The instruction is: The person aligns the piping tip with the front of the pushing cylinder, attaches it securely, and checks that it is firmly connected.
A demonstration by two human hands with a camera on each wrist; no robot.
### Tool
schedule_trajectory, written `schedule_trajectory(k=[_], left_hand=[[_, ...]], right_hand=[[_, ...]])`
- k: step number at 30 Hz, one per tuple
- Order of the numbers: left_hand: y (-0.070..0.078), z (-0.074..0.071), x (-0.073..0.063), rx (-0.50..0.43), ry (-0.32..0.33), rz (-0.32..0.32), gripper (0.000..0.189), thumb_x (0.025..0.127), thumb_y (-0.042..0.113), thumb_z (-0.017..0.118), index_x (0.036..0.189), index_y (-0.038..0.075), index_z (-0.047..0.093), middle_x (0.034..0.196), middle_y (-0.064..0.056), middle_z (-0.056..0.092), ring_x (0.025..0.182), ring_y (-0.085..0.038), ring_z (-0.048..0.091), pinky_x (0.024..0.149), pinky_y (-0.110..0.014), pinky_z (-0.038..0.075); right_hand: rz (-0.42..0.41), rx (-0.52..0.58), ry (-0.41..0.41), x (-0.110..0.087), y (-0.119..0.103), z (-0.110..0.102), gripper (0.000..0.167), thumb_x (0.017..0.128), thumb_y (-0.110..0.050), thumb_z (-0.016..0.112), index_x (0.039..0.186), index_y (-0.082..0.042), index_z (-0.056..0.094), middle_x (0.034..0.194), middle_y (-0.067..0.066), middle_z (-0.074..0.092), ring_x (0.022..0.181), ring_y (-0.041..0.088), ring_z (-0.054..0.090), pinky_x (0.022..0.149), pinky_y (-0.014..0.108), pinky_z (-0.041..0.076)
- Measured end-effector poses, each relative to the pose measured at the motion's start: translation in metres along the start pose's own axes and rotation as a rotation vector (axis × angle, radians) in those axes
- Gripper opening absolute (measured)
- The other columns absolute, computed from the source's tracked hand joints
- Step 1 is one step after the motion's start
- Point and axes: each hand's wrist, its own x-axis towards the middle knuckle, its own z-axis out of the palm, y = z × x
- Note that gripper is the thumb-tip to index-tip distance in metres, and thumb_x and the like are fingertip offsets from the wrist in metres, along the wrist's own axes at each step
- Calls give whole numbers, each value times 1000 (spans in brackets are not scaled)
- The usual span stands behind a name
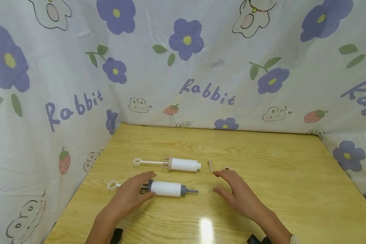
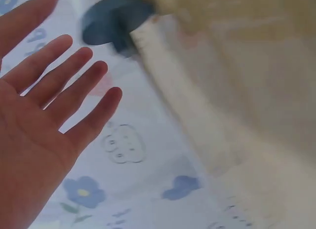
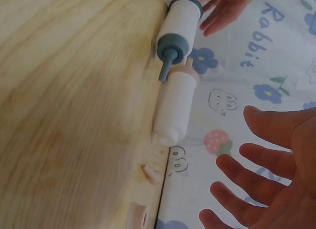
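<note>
A white-barrelled syringe [image 1: 168, 188] with a dark grey collar and long grey nozzle lies on the table, its loop-ended plunger rod [image 1: 113, 185] pointing left. My left hand [image 1: 128, 194] is over its collar end in the head view; the left wrist view shows that hand's fingers spread, beside the blurred grey collar [image 2: 118, 19]. Behind lies a second syringe [image 1: 184, 164] with a beige collar and no nozzle attached. A small beige nozzle [image 1: 210, 166] and a beige ring [image 3: 138, 215] lie right of it. My right hand [image 1: 239, 193] hovers near these, fingers apart and holding nothing.
The wooden table [image 1: 292, 176] runs back to a printed cloth [image 1: 207, 67] with flowers, rabbits and lettering, which hangs behind it and along both sides. Dark straps [image 1: 116, 236] show below the wrists. A bright reflection lies on the tabletop near the front.
</note>
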Motion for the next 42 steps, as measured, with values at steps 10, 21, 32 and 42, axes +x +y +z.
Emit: schedule_trajectory(k=[10,21,32,42], left_hand=[[45,-25,27,25,5,206,59,93,33,78,147,19,58,153,-5,57,139,-34,56,110,-57,49],[82,-16,80,75,-131,302,57,96,31,74,147,12,58,151,-9,58,141,-32,54,114,-52,47],[93,-2,115,27,-193,293,56,96,29,74,147,13,57,152,-6,57,143,-29,52,116,-48,46],[99,7,129,-11,-190,316,53,96,23,74,145,9,59,149,-9,59,142,-31,53,116,-49,46]], right_hand=[[34,-51,51,-2,9,-23,47,100,-25,70,143,-12,59,142,9,61,137,36,54,107,60,49],[80,-102,52,1,26,-39,52,102,-30,67,147,-7,55,149,20,54,140,45,48,108,66,46],[115,-116,74,9,34,-44,54,102,-28,67,148,-2,52,148,23,53,139,47,49,107,66,46],[121,-110,86,13,39,-43,56,101,-29,68,147,-1,53,149,23,54,139,47,49,108,66,46]])
